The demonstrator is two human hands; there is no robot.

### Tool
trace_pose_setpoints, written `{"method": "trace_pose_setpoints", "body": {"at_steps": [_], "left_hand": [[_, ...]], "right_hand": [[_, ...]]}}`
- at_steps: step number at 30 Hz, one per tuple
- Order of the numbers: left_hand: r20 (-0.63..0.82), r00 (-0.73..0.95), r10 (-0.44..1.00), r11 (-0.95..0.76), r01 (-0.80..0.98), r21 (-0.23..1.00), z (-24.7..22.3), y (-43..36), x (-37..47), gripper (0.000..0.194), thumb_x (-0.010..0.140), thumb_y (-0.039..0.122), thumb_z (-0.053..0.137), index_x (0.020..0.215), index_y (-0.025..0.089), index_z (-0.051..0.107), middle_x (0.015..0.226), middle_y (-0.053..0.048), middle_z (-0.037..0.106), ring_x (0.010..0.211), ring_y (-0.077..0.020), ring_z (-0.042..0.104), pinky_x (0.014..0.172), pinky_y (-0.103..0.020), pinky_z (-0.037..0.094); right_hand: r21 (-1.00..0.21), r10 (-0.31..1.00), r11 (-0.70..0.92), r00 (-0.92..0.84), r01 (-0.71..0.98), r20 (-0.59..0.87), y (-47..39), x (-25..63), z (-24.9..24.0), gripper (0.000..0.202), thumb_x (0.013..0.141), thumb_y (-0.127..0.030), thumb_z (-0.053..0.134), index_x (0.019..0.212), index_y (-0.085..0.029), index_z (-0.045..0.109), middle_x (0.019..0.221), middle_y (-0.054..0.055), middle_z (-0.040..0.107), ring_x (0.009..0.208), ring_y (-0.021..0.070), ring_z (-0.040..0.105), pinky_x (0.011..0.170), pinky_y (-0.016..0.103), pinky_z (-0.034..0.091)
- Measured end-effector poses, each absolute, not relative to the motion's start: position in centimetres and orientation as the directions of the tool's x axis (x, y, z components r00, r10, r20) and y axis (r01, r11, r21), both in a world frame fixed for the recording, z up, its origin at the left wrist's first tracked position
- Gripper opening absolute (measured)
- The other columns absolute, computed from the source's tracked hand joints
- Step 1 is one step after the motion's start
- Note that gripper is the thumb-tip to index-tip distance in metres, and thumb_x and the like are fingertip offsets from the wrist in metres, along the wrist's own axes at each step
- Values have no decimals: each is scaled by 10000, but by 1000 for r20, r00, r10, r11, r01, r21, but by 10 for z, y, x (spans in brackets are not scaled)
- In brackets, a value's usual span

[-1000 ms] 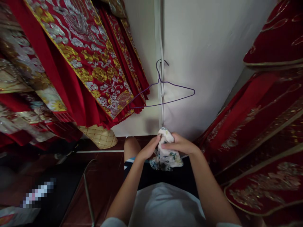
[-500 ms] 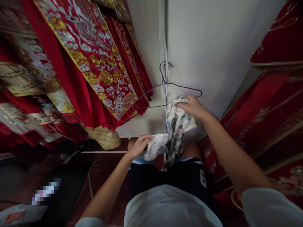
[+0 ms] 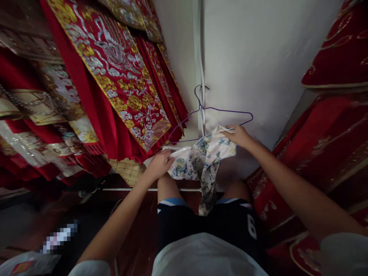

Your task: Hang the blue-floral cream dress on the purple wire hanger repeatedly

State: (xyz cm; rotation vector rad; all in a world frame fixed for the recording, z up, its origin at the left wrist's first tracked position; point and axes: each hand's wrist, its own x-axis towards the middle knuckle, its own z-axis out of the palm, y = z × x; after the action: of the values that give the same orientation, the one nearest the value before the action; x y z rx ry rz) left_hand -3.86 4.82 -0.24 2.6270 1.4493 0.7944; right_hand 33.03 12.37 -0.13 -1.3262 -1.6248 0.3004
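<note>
A white garment with blue and yellow floral print (image 3: 212, 149) is stretched between my two hands, its lower part hanging down over my lap. My left hand (image 3: 160, 164) is closed on its left edge, and my right hand (image 3: 238, 136) pinches its upper right edge. Just above the cloth, a thin purple wire hanger (image 3: 227, 110) hangs by its hook against the wall. The garment's top edge lies close to the hanger's lower bar and overlaps its right part.
Red embroidered garments with gold and silver patterns (image 3: 132, 92) hang at the left. More red garments (image 3: 324, 130) are at the right. A pale wall (image 3: 244, 57) with a vertical strip stands ahead. A plastic packet (image 3: 31, 263) lies at the lower left.
My left hand has moved left and up, and my right hand slightly right and down. The bunched garment is now spread wider between them. The hanger appears slightly lower in view.
</note>
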Motion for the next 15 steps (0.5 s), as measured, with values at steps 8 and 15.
{"method": "trace_pose_setpoints", "body": {"at_steps": [8,15], "left_hand": [[321,287,902,-404,823,399,11,87,-32,194,825,298,535,831,177,686,861,-99,713,832,-251,651,814,-330,484],[321,167,932,-280,894,350,27,114,-16,256,845,256,474,764,113,669,774,-141,690,734,-238,613,699,-312,435]], "right_hand": [[-769,868,327,148,549,474,117,332,10,165,712,-268,723,819,-143,745,746,90,744,723,237,659,681,313,485],[-771,854,275,223,575,471,118,326,0,174,712,-279,717,820,-144,734,755,97,732,707,235,644,672,317,479]]}}
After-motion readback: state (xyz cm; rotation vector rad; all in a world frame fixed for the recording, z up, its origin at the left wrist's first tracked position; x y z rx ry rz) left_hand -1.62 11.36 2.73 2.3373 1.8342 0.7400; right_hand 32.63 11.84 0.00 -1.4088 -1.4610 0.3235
